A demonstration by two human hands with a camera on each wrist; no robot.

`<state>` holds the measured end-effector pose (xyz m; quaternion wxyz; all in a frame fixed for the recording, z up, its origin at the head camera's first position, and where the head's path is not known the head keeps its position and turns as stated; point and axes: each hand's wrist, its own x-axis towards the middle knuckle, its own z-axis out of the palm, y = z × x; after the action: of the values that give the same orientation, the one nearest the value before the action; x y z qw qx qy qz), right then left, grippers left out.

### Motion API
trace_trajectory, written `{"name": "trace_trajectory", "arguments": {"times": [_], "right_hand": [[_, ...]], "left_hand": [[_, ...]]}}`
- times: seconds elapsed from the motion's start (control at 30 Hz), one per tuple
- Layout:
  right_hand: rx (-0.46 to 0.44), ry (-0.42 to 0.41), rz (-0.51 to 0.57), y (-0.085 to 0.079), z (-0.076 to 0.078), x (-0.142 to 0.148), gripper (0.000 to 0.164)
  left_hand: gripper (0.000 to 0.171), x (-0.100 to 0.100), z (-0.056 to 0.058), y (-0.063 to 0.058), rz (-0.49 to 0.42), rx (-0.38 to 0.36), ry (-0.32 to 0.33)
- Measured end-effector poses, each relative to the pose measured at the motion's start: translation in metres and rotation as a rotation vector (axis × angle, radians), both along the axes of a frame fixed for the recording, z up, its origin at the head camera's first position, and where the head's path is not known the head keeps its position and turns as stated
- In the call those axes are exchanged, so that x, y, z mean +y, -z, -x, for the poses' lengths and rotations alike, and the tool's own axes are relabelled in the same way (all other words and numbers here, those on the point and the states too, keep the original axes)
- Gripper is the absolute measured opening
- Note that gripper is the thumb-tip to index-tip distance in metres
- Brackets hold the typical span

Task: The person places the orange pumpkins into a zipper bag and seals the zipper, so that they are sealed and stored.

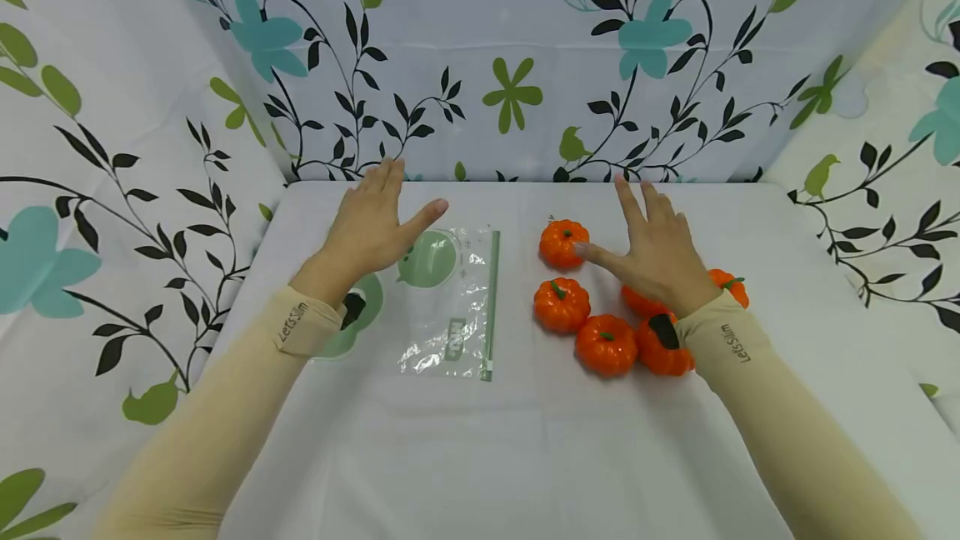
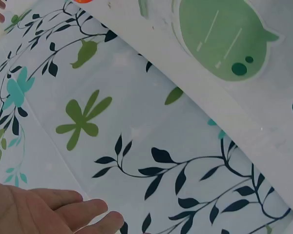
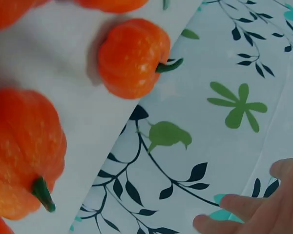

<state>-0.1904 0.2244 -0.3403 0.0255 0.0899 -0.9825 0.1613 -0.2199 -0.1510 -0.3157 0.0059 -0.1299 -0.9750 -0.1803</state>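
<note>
Around the clear zip bag [image 1: 450, 307] on the white desk [image 1: 480, 457], nothing is being gripped: the left hand [image 1: 367, 223] hangs above the bag's upper left corner, fingers straight and thumb apart, while the right hand [image 1: 651, 248] hovers well to the bag's right, its fingers likewise spread, over a loose group of orange pumpkins [image 1: 606, 346]. I judge this a poised, empty-handed step, ahead of any grasp; a next move on either item would call for lowering a hand and curling its fingers round a pumpkin or pinching the bag's edge. Right of the bag's green zip strip [image 1: 492, 298], the right thumb overlaps the uppermost pumpkin [image 1: 562, 244], though whether they touch cannot be told. Farther right of the bag, the wrist and sleeve [image 1: 787, 415] cover parts of several pumpkins, so their exact count is uncertain. Left of the bag's clear panel, a green printed shape [image 1: 369, 319] is partly hidden by the left wrist; it may belong to another bag. Whether the zip is sealed is too fine to see.
</note>
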Motion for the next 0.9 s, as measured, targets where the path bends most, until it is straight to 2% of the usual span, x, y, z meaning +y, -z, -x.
{"name": "trace_trajectory", "arguments": {"times": [0.17, 0.37, 0.57, 0.73, 0.9], "right_hand": [[0.024, -0.068, 0.087, 0.003, -0.012, -0.009, 0.113], [-0.002, -0.095, 0.160, 0.011, -0.024, -0.015, 0.118], [-0.027, -0.098, 0.206, 0.023, -0.033, -0.021, 0.121], [-0.033, -0.108, 0.230, 0.035, -0.035, -0.026, 0.118], [-0.062, -0.112, 0.218, 0.047, -0.036, -0.030, 0.119]], "left_hand": [[0.098, 0.011, -0.013, 0.008, -0.146, 0.018, -0.008], [0.084, 0.030, -0.037, 0.023, -0.193, -0.003, -0.040], [0.073, 0.047, -0.059, 0.053, -0.209, -0.019, -0.012], [0.071, 0.059, -0.071, 0.078, -0.172, -0.040, 0.031], [0.073, 0.068, -0.081, 0.092, -0.140, -0.061, 0.064]]}}
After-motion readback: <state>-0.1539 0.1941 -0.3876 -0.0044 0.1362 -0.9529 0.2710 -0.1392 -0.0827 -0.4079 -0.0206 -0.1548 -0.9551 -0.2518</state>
